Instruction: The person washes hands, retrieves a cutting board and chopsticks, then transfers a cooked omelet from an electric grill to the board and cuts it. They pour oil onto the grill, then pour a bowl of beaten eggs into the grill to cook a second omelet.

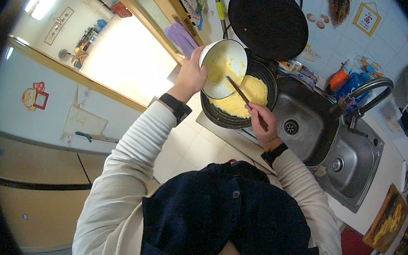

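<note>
My left hand (191, 73) grips the rim and side of a white bowl (237, 55), which is tipped over a black round electric griddle pan (217, 119). Yellow batter (218, 70) coats part of the bowl's inside. More of the yellow batter (254, 90) lies spread over the pan's cooking surface, partly hidden by the bowl. In my right hand (265, 127) is a pair of dark chopsticks (243, 96), or a single one; I cannot tell which. Their tips reach into the bowl's mouth. The pan's black lid (267, 22) stands raised behind it.
Right of the pan is a steel double-basin sink (308, 136) with a curved faucet (371, 85). Bottles (343, 79) stand behind it. A wooden cutting board (386, 223) with yellow food strips lies far right. A purple cloth (181, 38) hangs by the doorway at left.
</note>
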The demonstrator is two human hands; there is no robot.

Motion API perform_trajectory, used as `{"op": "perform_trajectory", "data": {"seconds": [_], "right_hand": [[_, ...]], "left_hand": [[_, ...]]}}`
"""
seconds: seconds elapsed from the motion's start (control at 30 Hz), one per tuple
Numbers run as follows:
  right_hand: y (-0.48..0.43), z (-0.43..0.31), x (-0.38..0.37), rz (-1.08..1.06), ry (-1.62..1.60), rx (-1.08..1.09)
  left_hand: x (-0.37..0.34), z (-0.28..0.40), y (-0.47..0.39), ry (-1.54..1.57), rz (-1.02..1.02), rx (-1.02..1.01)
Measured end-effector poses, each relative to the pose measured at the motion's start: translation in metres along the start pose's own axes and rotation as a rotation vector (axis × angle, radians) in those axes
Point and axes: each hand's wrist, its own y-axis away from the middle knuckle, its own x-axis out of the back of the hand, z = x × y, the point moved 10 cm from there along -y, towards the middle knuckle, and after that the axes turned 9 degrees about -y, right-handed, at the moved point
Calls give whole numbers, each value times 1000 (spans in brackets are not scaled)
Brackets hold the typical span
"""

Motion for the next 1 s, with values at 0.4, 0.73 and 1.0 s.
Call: {"op": "perform_trajectory", "data": {"seconds": [0.4, 0.73, 1.0], "right_hand": [[-20, -11, -27, -399, 366, 327], [-24, 4, -22, -404, 482, 351], [-14, 39, -15, -662, 474, 111]], "left_hand": [[-30, -13, -33, -32, 41, 84], [-50, -10, -40, -106, -38, 121], [-38, -27, -65, -6, -104, 85]]}}
